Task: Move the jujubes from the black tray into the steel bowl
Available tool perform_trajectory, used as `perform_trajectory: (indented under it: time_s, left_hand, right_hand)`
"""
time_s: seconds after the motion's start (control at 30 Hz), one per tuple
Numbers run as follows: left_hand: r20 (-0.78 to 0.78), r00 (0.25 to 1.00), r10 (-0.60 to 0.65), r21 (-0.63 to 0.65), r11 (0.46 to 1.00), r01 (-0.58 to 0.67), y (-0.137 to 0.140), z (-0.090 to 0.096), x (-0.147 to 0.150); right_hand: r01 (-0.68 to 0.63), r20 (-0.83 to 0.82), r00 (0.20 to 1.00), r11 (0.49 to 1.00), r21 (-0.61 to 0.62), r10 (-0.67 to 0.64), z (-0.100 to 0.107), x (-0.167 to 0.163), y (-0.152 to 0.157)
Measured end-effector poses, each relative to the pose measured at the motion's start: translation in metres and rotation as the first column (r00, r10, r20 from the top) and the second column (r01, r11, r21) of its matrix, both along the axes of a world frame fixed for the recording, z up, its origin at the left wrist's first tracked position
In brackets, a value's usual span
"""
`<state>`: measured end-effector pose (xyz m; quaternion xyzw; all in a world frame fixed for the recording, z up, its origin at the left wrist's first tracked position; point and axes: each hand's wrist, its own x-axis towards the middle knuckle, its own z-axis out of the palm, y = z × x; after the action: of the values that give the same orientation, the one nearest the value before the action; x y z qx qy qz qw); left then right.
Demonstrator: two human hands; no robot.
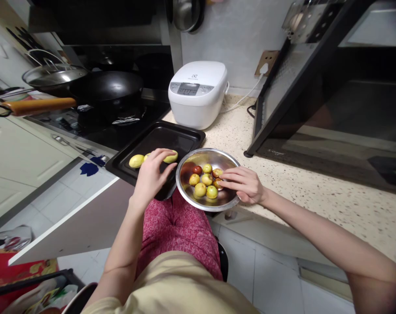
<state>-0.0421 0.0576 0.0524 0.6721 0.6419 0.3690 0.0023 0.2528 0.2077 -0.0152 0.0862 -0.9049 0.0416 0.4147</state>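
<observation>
My left hand (154, 172) is over a dark baking tray (160, 136), its fingers and thumb curved around a yellow-green fruit (171, 157). Beside it on the tray lies another yellow-green fruit (136, 161), and one more is partly hidden behind the hand. My right hand (245, 184) clasps the edge of a steel bowl (188, 196), fingers inside and thumb near the rim. Several small round fruits (207, 179) lie in this bowl, mostly yellow-green with brownish patches; one is reddish-brown (197, 170). The right fingertips overlap the fruits on that side.
Behind the tray a white rice cooker (198, 93) stands on the speckled counter (224, 131). A black wok (109, 87) and a lidded pan (56, 75) sit on the stove at left. At right is a large dark oven (332, 131). An open cabinet door (76, 222) juts out below.
</observation>
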Motion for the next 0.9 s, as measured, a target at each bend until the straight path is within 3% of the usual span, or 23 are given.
perform_trajectory:
  time_s: [0.07,0.27,0.43,0.57,0.73,0.8,0.9]
  left_hand:
    - [-0.070,0.996,0.052,-0.049,0.997,-0.056,0.008,-0.008,-0.012]
    - [-0.243,0.970,0.007,-0.269,0.960,-0.074,0.030,-0.024,-0.024]
    - [-0.264,0.964,-0.015,-0.288,0.955,-0.065,0.040,-0.023,-0.023]
    - [-0.189,0.982,-0.021,-0.211,0.977,-0.020,0.041,-0.024,-0.027]
    - [0.095,0.994,0.050,0.031,0.998,-0.053,0.033,-0.014,-0.019]
    - [0.171,0.985,0.011,0.073,0.997,-0.024,0.028,-0.006,-0.011]
    - [0.177,0.977,-0.120,0.048,0.992,0.113,0.022,0.003,0.004]
  right_hand:
    - [0.012,-0.003,1.000,1.000,0.001,-0.012,0.000,0.000,0.000]
    - [0.030,-0.001,1.000,0.999,0.020,-0.030,0.002,-0.001,0.000]
    - [0.024,-0.013,1.000,1.000,0.018,-0.024,0.001,-0.001,-0.001]
    - [0.032,-0.007,0.999,0.999,0.017,-0.032,0.001,0.000,0.000]
    - [0.025,-0.008,1.000,1.000,0.015,-0.025,0.002,-0.001,-0.001]
    - [0.024,-0.015,1.000,1.000,0.016,-0.024,0.003,-0.001,-0.001]
    - [0.019,-0.026,0.999,1.000,0.021,-0.019,0.003,-0.001,-0.001]
